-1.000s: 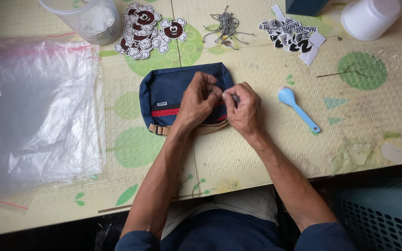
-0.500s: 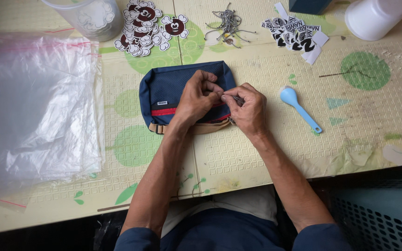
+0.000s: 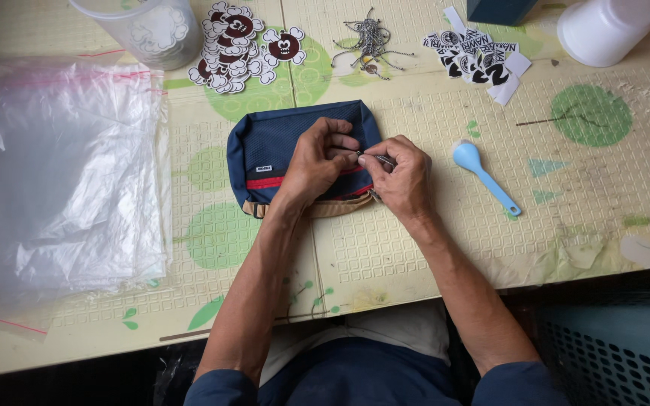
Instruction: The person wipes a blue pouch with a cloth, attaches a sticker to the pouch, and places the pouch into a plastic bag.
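Navy pouch (image 3: 280, 150) lies mid-table, both hands on it: left hand (image 3: 317, 162) pinches its fabric, right hand (image 3: 400, 177) pinches a small metal piece (image 3: 378, 158) at three o'clock, attachment seemingly unfinished.

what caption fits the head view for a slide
Both hands, left hand and right hand, work a small metal piece at the zip of a navy pouch on a patterned mat, blue spoon alongside.

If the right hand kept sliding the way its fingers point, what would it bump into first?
The right hand points left across the navy pouch, and its fingertips already meet the left hand over a small metal piece. So it would most likely bump the left hand's fingers first.
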